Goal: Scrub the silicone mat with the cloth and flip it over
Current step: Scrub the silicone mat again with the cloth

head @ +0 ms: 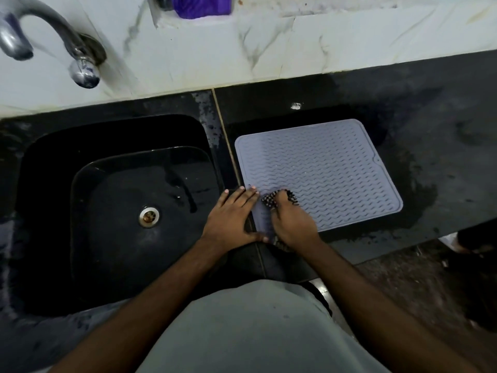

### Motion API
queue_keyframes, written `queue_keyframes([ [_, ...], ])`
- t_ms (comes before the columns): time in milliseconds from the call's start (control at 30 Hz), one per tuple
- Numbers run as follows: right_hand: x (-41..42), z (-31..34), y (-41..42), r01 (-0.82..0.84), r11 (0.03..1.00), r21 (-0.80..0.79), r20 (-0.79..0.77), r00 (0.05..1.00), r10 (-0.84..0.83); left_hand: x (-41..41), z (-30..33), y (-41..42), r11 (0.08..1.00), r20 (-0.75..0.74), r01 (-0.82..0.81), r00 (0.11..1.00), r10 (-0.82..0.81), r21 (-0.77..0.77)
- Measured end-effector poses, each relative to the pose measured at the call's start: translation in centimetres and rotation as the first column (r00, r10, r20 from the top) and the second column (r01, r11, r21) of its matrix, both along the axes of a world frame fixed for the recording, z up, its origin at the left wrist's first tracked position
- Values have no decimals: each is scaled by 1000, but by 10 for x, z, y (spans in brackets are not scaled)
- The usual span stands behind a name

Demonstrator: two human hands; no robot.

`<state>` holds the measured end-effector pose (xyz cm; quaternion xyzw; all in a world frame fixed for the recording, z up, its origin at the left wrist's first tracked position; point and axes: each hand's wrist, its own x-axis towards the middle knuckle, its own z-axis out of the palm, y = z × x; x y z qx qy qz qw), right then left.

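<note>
Beside the sink (pixel 48 168), on the wet black counter (pixel 430 162), our silicone mat (pixel 322 168) lies flat. We press our left hand (pixel 231 216), fingers straight, on its near-left corner so it cannot slide, while our right hand (pixel 291 224) grips the bunched cloth (pixel 269 200) against the ridges.

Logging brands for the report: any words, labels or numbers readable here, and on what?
None readable.
Mat: only a wavy ridge pattern, no lettering.
Cloth: pattern only.
Tap: blurred, no marking seen.
Purple thing on the ledge: no text visible.
</note>
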<state>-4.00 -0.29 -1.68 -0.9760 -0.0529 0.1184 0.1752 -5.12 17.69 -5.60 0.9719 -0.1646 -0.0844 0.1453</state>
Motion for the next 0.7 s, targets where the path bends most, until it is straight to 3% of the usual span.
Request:
queue_keyframes([
  [100,-6,-3,17,-13,999,-40,102,995,17,2,1,-1,1000,23,16,1000,-17,15],
  [333,-11,2,23,-88,996,-19,4,996,89,3,0,4,999,-12,38,999,-38,-28],
  [467,-9,6,20,-288,957,-26,-66,956,285,15,17,10,996,-86,54,995,-60,-70],
  [633,-6,1,22,-441,897,-33,-64,896,438,17,23,3,999,-93,35,995,-35,3],
  [700,-8,-3,18,-406,913,29,-59,911,407,15,19,-3,1000,-111,24,994,-23,9],
])
